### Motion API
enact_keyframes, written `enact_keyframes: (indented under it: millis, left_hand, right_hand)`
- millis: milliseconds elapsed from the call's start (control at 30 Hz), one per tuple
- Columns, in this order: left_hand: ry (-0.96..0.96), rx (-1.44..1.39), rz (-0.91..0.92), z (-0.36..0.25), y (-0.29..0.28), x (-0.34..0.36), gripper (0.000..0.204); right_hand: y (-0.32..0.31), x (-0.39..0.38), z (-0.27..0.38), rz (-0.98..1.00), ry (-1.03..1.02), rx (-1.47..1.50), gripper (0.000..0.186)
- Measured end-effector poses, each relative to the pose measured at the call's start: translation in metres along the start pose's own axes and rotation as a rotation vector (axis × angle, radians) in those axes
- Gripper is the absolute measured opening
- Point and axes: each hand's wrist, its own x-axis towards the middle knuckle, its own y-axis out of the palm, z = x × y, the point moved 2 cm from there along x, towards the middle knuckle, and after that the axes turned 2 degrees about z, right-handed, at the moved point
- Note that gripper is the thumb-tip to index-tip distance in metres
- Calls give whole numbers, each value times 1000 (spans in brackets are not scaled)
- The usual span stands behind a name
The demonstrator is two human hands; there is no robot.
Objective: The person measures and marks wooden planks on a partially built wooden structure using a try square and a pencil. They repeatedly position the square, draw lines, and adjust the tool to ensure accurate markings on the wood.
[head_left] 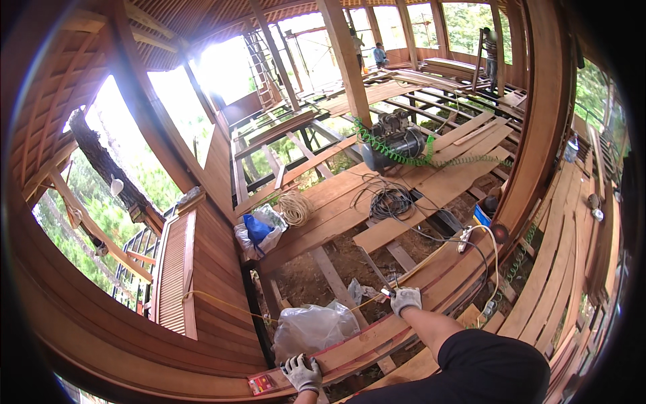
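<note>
My left hand, in a pale work glove with dark fingertips, lies with fingers spread on a long wooden beam. Beside it on the beam is a small red and yellow packet. My right hand, also gloved, reaches forward over the beam, closed around the end of a long thin grey tool. The tool slants up and away to the left; its exact kind is unclear. A crumpled clear plastic bag sits just past the beam, between my hands. A yellow cord runs behind the bag.
Planks lie across open joists with bare soil below. Further off stand an air compressor with a green coiled hose, a black cable coil, a rope coil and a blue-white sack. Several people, one in blue, are at the back.
</note>
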Motion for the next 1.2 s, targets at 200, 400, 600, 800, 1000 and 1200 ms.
enact_keyframes:
  millis: [200, 400, 600, 800, 1000, 1200]
  left_hand:
    - [-10, 20, -20, 1, 2, -2, 40]
    - [-4, 17, -14, 2, 2, -1, 40]
    - [-3, 23, -18, -1, -2, -1, 40]
    - [-3, 20, -16, 2, 1, -1, 40]
    - [-4, 20, -15, 2, -1, -1, 41]
    - [-4, 12, -20, 2, 1, -1, 40]
  right_hand:
    - [-7, -2, 3, 28, 4, 33, 34]
    - [-2, -1, 1, 31, 1, 5, 34]
    - [-1, -1, 1, 6, 4, 6, 33]
    - [0, 0, 1, -5, 6, 15, 33]
    - [-4, -1, 3, 47, -1, 17, 37]
    - [2, 1, 0, 3, 6, 2, 33]
